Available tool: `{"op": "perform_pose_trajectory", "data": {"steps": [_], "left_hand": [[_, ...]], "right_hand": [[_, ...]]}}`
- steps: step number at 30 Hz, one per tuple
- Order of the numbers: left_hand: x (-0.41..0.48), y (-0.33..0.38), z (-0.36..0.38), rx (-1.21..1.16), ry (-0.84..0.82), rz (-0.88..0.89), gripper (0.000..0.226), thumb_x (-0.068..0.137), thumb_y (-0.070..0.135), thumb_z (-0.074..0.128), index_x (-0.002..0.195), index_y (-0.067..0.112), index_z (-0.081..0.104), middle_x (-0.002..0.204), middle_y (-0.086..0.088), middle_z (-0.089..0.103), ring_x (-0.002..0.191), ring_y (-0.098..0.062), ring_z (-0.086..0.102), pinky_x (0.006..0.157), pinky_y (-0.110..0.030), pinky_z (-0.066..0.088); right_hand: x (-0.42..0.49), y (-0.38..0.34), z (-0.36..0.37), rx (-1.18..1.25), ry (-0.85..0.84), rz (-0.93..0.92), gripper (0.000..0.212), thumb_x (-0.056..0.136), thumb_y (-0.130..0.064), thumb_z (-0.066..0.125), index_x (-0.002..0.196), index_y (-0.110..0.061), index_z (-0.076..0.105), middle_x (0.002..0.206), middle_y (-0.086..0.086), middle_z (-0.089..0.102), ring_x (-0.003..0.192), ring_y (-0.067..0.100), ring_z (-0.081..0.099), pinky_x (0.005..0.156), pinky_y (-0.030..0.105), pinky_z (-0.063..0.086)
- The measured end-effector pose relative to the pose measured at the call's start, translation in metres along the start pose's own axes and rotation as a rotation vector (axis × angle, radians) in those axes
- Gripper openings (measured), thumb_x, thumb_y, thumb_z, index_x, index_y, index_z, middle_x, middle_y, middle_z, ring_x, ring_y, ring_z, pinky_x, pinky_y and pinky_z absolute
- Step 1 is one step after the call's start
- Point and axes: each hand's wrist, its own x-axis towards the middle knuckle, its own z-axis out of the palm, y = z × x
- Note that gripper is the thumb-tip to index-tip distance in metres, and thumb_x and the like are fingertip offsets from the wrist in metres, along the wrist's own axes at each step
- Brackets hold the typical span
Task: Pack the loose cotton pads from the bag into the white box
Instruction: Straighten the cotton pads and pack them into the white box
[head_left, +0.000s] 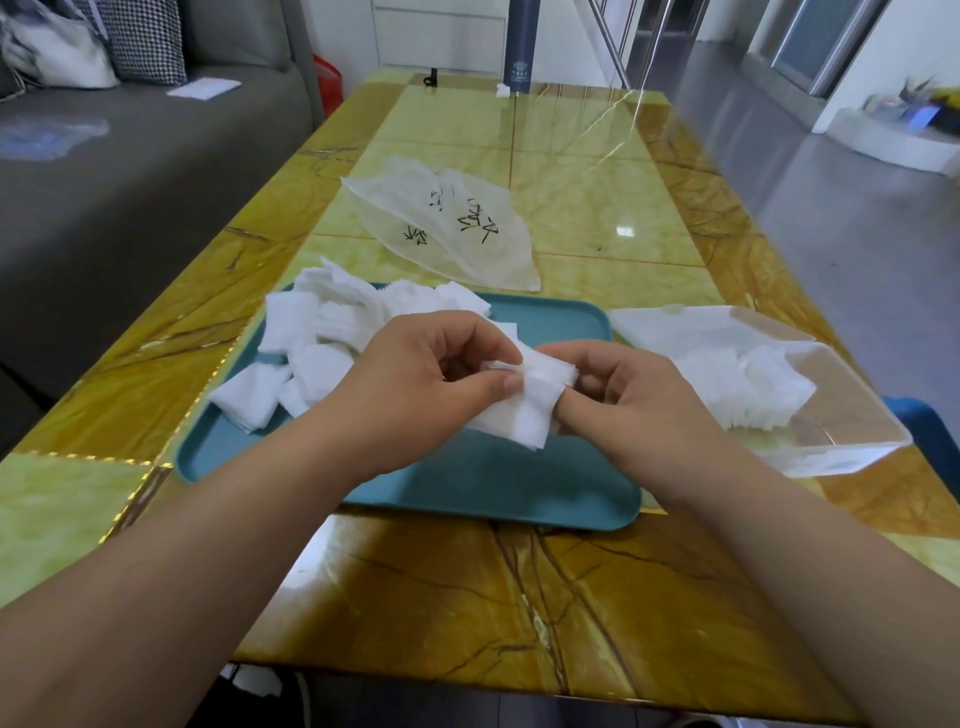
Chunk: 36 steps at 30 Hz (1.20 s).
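Both our hands, left (415, 384) and right (623, 400), pinch 1 cotton-pad stack (524, 410) | we square edges over tray (467, 483) | next: white box (841, 415)

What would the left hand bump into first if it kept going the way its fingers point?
The left hand points right, toward the right hand. It already grips the stack of cotton pads held between them, so the right hand's fingers would probably come first, though depth is hard to judge.

Pads (311, 338) piled on tray's (467, 483) left (some overhanging), box (831, 415) right, bag (457, 228) behind
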Motion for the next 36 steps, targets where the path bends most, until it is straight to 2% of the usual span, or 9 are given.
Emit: {"op": "perform_pose_trajectory", "data": {"steps": [3, 5, 9, 12, 14, 17, 22, 27, 36], "left_hand": [[0.001, -0.004, 0.001, 0.009, 0.007, 0.016, 0.007, 0.089, 0.013, 0.080, 0.089, 0.020, 0.076, 0.075, 0.008, 0.072, 0.066, -0.007, 0.057, 0.063, -0.022, 0.049], [0.001, -0.005, 0.003, 0.014, 0.007, 0.024, 0.007, 0.088, 0.013, 0.080, 0.089, 0.018, 0.076, 0.079, 0.001, 0.074, 0.069, -0.009, 0.059, 0.067, -0.029, 0.051], [0.002, -0.007, 0.005, 0.020, 0.029, 0.013, 0.008, 0.088, 0.015, 0.081, 0.088, 0.021, 0.076, 0.088, -0.007, 0.076, 0.079, -0.034, 0.069, 0.079, -0.049, 0.058], [0.003, -0.009, 0.004, -0.015, 0.042, -0.009, 0.008, 0.086, 0.021, 0.080, 0.088, 0.025, 0.075, 0.089, -0.007, 0.075, 0.077, -0.030, 0.068, 0.071, -0.046, 0.054], [0.003, -0.008, 0.004, -0.027, 0.048, -0.025, 0.008, 0.082, 0.027, 0.078, 0.089, 0.026, 0.074, 0.089, -0.007, 0.075, 0.077, -0.030, 0.068, 0.069, -0.047, 0.053], [0.002, -0.007, 0.004, -0.026, 0.069, -0.058, 0.014, 0.082, 0.031, 0.080, 0.091, 0.025, 0.072, 0.091, -0.006, 0.076, 0.084, -0.037, 0.072, 0.076, -0.054, 0.059], [-0.003, -0.005, 0.003, -0.050, 0.007, -0.197, 0.024, 0.087, 0.018, 0.082, 0.099, 0.007, 0.066, 0.068, -0.004, 0.068, 0.061, -0.024, 0.070, 0.061, -0.042, 0.061], [-0.004, 0.000, 0.000, -0.127, -0.019, -0.235, 0.019, 0.088, 0.016, 0.081, 0.094, 0.009, 0.065, 0.064, -0.012, 0.067, 0.053, -0.022, 0.065, 0.049, -0.032, 0.055], [-0.005, 0.007, 0.001, -0.229, 0.013, -0.264, 0.023, 0.085, 0.015, 0.083, 0.097, 0.009, 0.065, 0.060, -0.010, 0.066, 0.046, -0.021, 0.059, 0.045, -0.027, 0.048]], "right_hand": [[0.002, 0.001, 0.001, 0.071, -0.001, 0.013, 0.030, 0.097, 0.000, 0.067, 0.125, -0.009, 0.071, 0.103, 0.009, 0.081, 0.101, 0.027, 0.077, 0.091, 0.041, 0.063], [0.002, 0.003, 0.003, 0.107, -0.002, 0.023, 0.030, 0.097, -0.001, 0.067, 0.126, -0.008, 0.070, 0.106, 0.009, 0.081, 0.104, 0.028, 0.076, 0.095, 0.046, 0.061], [0.002, 0.005, 0.001, 0.203, -0.047, 0.016, 0.038, 0.091, -0.001, 0.073, 0.128, -0.006, 0.069, 0.109, 0.012, 0.080, 0.109, 0.029, 0.075, 0.098, 0.046, 0.060], [0.001, 0.005, -0.002, 0.285, -0.125, 0.023, 0.052, 0.079, -0.005, 0.077, 0.131, -0.007, 0.068, 0.111, 0.014, 0.079, 0.110, 0.029, 0.074, 0.101, 0.041, 0.058], [0.000, 0.004, -0.002, 0.281, -0.122, 0.010, 0.043, 0.087, -0.002, 0.078, 0.129, -0.008, 0.070, 0.109, 0.014, 0.080, 0.107, 0.029, 0.075, 0.099, 0.041, 0.059], [0.002, 0.005, 0.001, 0.321, -0.032, 0.055, 0.030, 0.098, -0.003, 0.066, 0.128, -0.006, 0.070, 0.105, 0.016, 0.080, 0.104, 0.033, 0.076, 0.095, 0.045, 0.061], [0.002, 0.004, 0.004, 0.400, 0.023, 0.158, 0.025, 0.100, -0.004, 0.062, 0.123, -0.005, 0.072, 0.095, 0.013, 0.080, 0.098, 0.032, 0.075, 0.090, 0.044, 0.063], [0.003, 0.001, 0.002, 0.457, 0.032, 0.210, 0.024, 0.102, -0.004, 0.058, 0.121, -0.002, 0.072, 0.113, 0.024, 0.076, 0.109, 0.040, 0.073, 0.088, 0.046, 0.064], [0.004, 0.000, -0.002, 0.485, 0.051, 0.256, 0.027, 0.105, 0.000, 0.049, 0.118, -0.001, 0.072, 0.105, 0.019, 0.079, 0.093, 0.031, 0.078, 0.072, 0.034, 0.065]]}}
